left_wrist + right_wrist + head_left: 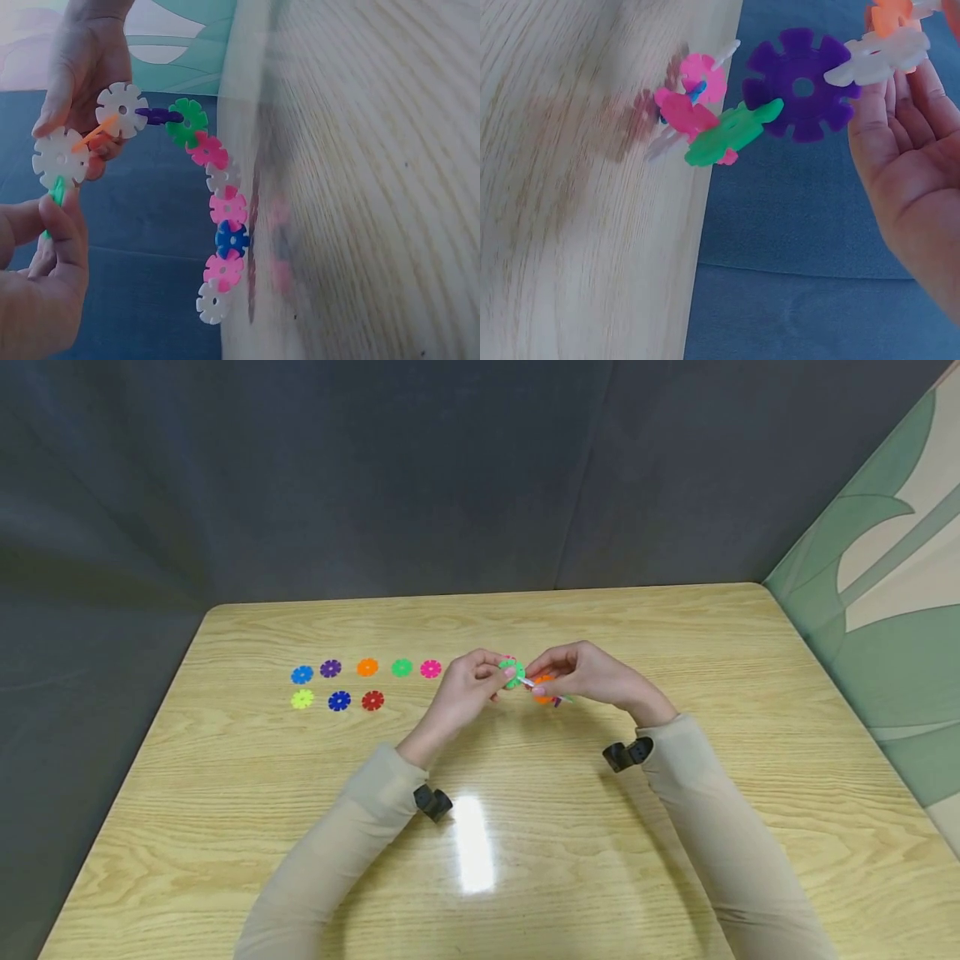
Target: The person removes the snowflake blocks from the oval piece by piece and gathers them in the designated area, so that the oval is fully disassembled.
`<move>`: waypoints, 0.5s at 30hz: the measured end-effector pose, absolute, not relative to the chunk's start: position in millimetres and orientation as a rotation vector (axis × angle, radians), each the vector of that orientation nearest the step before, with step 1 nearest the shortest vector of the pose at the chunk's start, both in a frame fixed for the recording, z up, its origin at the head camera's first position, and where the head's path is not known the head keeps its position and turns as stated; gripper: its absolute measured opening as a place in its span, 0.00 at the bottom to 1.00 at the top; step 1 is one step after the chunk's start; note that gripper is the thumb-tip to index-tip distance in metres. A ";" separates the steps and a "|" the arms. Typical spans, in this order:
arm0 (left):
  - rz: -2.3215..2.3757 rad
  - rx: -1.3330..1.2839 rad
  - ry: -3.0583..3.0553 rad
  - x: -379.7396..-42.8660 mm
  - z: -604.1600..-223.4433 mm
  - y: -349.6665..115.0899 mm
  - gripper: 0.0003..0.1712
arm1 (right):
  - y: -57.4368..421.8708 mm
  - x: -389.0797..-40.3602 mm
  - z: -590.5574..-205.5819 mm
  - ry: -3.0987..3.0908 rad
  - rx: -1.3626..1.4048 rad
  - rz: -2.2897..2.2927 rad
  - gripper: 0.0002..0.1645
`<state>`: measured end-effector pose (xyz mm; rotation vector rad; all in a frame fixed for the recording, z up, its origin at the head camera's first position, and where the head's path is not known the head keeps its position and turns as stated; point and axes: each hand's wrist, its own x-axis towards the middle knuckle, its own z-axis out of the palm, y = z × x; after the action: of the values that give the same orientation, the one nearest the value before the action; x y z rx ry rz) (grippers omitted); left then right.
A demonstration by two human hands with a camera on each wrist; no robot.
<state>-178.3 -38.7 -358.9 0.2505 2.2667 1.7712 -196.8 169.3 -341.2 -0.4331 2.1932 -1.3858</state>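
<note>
My left hand (467, 690) pinches a green notched disc (58, 192), seen nearly edge-on in the left wrist view. Its rim meets a white disc (61, 160), which my right hand (596, 679) holds by the thumb and fingers. From there a linked chain of discs runs on: an orange disc (96, 133), another white one (122, 110), a purple one (802, 67), a green one (731, 135), then pink, white and blue pieces. The chain's far part hangs down close to the tabletop. How deep the held green disc sits in the white one's slot I cannot tell.
Left of my hands, loose discs lie in two rows on the wooden table (300, 793). The back row has a light blue (302, 675), purple, orange, green and pink disc (431, 669); the front row has a yellow (302, 699), dark blue and red disc (372, 700).
</note>
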 end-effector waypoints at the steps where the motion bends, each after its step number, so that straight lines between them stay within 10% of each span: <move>1: 1.771 0.246 2.284 -177.8 -358.1 -38.1 0.15 | 169.0 -196.9 -341.3 2.199 -0.430 -1.386 0.19; 15: 1.756 0.286 2.299 -175.5 -352.5 -42.1 0.16 | 172.9 -195.7 -338.9 2.212 -0.473 -1.396 0.19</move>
<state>-175.5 -42.1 -352.5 0.2857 2.2986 1.7560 -195.7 172.9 -338.9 -0.4735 2.2121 -1.3957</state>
